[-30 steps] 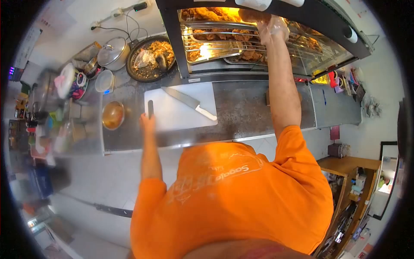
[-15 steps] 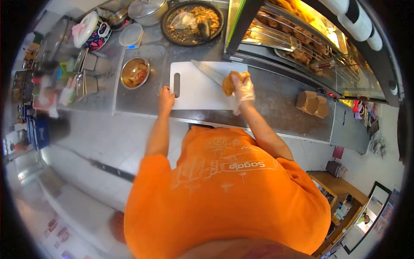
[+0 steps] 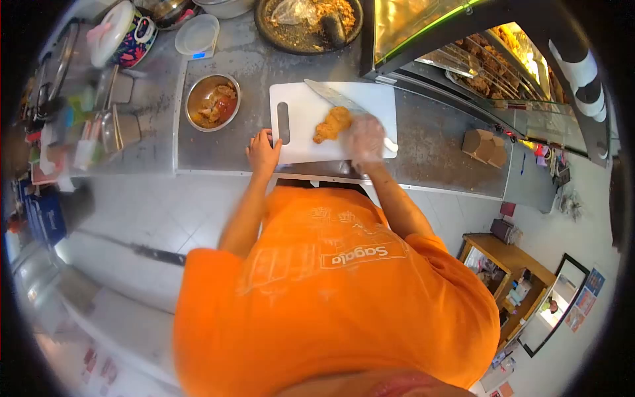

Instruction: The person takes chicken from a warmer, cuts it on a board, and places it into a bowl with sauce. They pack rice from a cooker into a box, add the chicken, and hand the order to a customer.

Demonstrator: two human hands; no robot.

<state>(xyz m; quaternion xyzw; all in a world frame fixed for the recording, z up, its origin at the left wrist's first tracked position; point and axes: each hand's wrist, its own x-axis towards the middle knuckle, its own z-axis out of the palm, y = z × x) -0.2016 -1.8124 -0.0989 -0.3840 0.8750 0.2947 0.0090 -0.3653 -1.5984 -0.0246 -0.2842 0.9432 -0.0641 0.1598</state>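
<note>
While the left hand is resting at the edge of the white board, near its long slot, its fingers are spreading a little and its thumb is touching the board's edge. The right hand is wearing a see-through glove and is hovering or resting over the board; it is looking blurry, so I cannot tell if it is pinching anything. The chicken is lying on the board, just beside the right hand and between the two hands. The knife is lying slanted on the board behind the chicken, with the right hand hiding part of it and the end of its white handle peeking out. A shiny bowl is sitting on the table past the left hand, holding food and something red. A big black dish is standing behind the board, and two brown boxes are sitting well apart from it. The food case is glowing behind the board.
</note>
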